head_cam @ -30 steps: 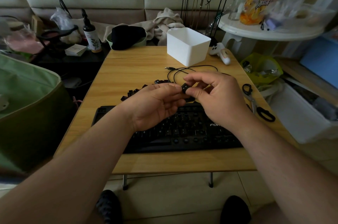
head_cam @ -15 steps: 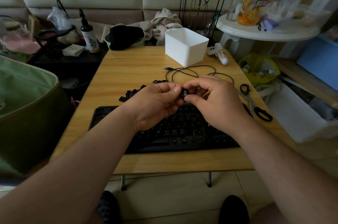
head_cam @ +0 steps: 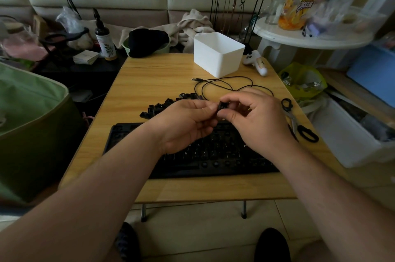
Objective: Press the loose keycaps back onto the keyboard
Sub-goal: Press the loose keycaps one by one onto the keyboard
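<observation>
A black keyboard lies at the near edge of a low wooden table. Above it, 2 bare hands meet: the left hand and right hand both pinch 1 black keycap between fingertips. Just beyond, loose keycaps lie heaped. Scissors rest at right. Farther off, a black cable coils before a white box.

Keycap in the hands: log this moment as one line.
hands: left and right both pinch one keycap | place: above keyboard | keycap pile: on table behind | step: not yet pressed on
</observation>
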The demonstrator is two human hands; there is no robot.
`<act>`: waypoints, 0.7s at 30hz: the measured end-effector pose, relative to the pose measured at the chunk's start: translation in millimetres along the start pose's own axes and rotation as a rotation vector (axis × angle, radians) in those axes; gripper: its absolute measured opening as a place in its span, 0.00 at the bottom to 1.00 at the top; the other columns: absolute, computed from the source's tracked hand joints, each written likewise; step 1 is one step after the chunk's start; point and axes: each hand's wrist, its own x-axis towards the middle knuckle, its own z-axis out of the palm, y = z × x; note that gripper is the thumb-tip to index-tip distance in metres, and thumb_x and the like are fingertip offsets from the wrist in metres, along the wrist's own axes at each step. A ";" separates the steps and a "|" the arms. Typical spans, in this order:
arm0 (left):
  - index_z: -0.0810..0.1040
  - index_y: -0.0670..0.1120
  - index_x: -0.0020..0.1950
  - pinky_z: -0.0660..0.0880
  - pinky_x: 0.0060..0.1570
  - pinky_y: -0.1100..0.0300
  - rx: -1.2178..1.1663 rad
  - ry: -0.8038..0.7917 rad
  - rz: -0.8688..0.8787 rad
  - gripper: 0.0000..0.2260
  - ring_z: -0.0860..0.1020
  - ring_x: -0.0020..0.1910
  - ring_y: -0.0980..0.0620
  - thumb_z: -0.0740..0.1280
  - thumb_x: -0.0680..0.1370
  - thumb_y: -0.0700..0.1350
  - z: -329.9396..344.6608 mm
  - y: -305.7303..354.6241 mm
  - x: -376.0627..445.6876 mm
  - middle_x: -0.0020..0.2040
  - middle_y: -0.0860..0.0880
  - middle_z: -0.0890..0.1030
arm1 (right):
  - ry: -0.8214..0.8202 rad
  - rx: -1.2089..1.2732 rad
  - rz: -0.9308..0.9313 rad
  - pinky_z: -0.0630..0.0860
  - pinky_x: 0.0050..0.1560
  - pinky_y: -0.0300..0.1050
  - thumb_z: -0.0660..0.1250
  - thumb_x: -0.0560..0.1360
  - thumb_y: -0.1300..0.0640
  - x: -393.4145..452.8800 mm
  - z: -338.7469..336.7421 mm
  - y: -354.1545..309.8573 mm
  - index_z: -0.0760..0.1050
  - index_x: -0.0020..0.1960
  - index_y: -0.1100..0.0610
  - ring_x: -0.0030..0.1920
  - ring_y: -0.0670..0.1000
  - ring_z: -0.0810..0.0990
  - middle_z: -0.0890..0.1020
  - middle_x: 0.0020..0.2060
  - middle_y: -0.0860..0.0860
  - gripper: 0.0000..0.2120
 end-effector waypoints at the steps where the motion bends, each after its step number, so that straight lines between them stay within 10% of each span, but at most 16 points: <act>1: 0.85 0.45 0.53 0.77 0.44 0.62 0.000 -0.008 -0.006 0.09 0.79 0.40 0.56 0.65 0.84 0.42 0.4 -0.7 -0.1 0.45 0.49 0.83 | 0.005 -0.008 -0.001 0.76 0.43 0.36 0.81 0.71 0.56 0.3 -0.6 0.4 0.86 0.54 0.49 0.43 0.44 0.79 0.81 0.41 0.44 0.13; 12: 0.82 0.45 0.53 0.76 0.44 0.63 -0.070 -0.034 -0.040 0.07 0.78 0.40 0.56 0.66 0.83 0.44 15.9 -10.4 2.9 0.43 0.50 0.82 | -0.058 -0.045 -0.017 0.73 0.46 0.30 0.79 0.72 0.59 -3.9 -12.5 8.4 0.85 0.59 0.49 0.47 0.43 0.78 0.79 0.45 0.43 0.16; 21: 0.82 0.46 0.49 0.76 0.43 0.63 -0.202 -0.109 -0.071 0.05 0.79 0.40 0.56 0.67 0.80 0.43 35.0 -16.2 9.1 0.45 0.48 0.83 | -0.021 -0.011 0.031 0.80 0.47 0.46 0.79 0.72 0.61 -10.2 -29.8 15.2 0.85 0.58 0.49 0.44 0.47 0.80 0.82 0.50 0.44 0.16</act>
